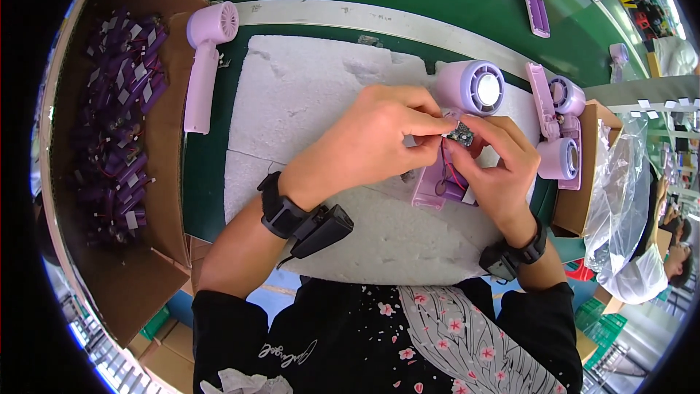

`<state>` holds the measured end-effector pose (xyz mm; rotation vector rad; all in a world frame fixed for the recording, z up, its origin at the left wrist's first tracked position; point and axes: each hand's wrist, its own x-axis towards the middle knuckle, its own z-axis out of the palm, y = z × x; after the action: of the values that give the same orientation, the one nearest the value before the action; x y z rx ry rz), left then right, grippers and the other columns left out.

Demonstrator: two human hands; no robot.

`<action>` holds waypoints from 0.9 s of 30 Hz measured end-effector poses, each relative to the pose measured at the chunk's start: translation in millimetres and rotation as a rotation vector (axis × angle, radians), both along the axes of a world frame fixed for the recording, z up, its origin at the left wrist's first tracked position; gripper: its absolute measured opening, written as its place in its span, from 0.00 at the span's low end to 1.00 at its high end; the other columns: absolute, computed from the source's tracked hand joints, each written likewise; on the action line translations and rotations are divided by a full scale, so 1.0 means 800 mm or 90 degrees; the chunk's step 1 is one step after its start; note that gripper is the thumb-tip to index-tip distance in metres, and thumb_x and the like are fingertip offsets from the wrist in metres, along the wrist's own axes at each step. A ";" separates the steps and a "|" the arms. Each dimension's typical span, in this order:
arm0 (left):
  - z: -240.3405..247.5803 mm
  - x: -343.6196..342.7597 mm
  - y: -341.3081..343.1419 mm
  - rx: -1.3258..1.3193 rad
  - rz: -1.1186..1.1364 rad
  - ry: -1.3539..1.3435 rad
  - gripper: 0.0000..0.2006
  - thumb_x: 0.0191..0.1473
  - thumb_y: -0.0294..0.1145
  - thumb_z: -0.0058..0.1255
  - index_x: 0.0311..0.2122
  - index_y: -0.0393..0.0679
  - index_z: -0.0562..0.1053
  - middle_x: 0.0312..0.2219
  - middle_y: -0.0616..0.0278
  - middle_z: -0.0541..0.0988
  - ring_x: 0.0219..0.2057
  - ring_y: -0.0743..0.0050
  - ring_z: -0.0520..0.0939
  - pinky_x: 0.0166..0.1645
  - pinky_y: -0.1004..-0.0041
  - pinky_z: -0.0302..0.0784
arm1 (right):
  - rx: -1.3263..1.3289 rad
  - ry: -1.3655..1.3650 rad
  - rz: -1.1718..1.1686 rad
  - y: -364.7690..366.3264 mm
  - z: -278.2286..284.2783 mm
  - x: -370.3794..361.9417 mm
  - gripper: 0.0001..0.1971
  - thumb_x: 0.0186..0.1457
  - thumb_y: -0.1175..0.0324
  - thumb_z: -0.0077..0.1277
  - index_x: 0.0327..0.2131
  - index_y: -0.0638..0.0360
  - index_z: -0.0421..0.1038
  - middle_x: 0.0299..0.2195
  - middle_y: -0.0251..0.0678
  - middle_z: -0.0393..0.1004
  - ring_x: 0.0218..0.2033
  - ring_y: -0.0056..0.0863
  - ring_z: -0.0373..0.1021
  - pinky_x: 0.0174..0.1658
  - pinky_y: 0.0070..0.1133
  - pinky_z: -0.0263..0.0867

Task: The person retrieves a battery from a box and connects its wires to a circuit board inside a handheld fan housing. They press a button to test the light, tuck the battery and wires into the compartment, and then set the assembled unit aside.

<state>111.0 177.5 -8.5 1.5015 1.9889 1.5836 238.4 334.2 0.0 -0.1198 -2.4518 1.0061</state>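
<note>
A small green circuit board (461, 133) is pinched between the thumb and forefinger of my right hand (504, 164). My left hand (383, 131) is closed at the board's left edge, its fingertips pressed together; what they grip there is hidden. Red and dark wires (450, 168) run down from the board into the opened handle (430, 191) of a lilac handheld fan. The fan's round head (470, 87) lies just beyond my fingers, a white disc at its centre. My hands cover much of the handle. Beneath everything is a white foam pad (292, 109).
On the left stands a deep cardboard box (171, 197) holding many purple battery cells (120, 87). A lilac fan (200, 80) rests beside it. Several open fan parts (558, 157) lie at the right by another box (565, 204). Beyond a pale rail (313, 13), another fan (534, 0) sits on the green surface.
</note>
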 end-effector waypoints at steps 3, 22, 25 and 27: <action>0.002 0.000 -0.001 -0.018 -0.009 -0.006 0.14 0.41 0.18 0.60 0.38 0.43 0.82 0.27 0.61 0.79 0.24 0.72 0.80 0.27 0.77 0.74 | -0.009 0.008 0.005 0.000 -0.002 -0.002 0.19 0.38 0.79 0.66 0.39 0.63 0.77 0.32 0.37 0.77 0.24 0.20 0.70 0.27 0.16 0.67; 0.010 0.000 -0.001 -0.145 -0.116 -0.220 0.20 0.46 0.17 0.53 0.48 0.39 0.73 0.38 0.58 0.78 0.33 0.74 0.80 0.40 0.74 0.80 | -0.109 -0.086 -0.030 0.003 0.002 0.011 0.09 0.49 0.80 0.60 0.36 0.68 0.76 0.32 0.38 0.77 0.30 0.21 0.73 0.33 0.16 0.69; 0.015 0.000 0.000 -0.169 -0.120 -0.239 0.21 0.47 0.16 0.51 0.49 0.38 0.73 0.39 0.58 0.78 0.33 0.73 0.80 0.41 0.73 0.80 | -0.099 -0.105 -0.013 0.005 0.006 0.011 0.09 0.49 0.80 0.60 0.36 0.68 0.76 0.32 0.38 0.76 0.30 0.22 0.73 0.33 0.17 0.69; 0.013 0.000 0.000 -0.182 -0.122 -0.250 0.21 0.47 0.16 0.50 0.50 0.38 0.73 0.39 0.58 0.78 0.33 0.73 0.80 0.41 0.73 0.79 | -0.095 -0.116 -0.004 0.006 0.008 0.010 0.09 0.48 0.80 0.60 0.36 0.68 0.76 0.32 0.39 0.76 0.30 0.22 0.73 0.33 0.17 0.68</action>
<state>110.9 177.6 1.7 1.1328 1.7070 1.3268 246.5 339.1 6.0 -0.2806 -2.5323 1.2234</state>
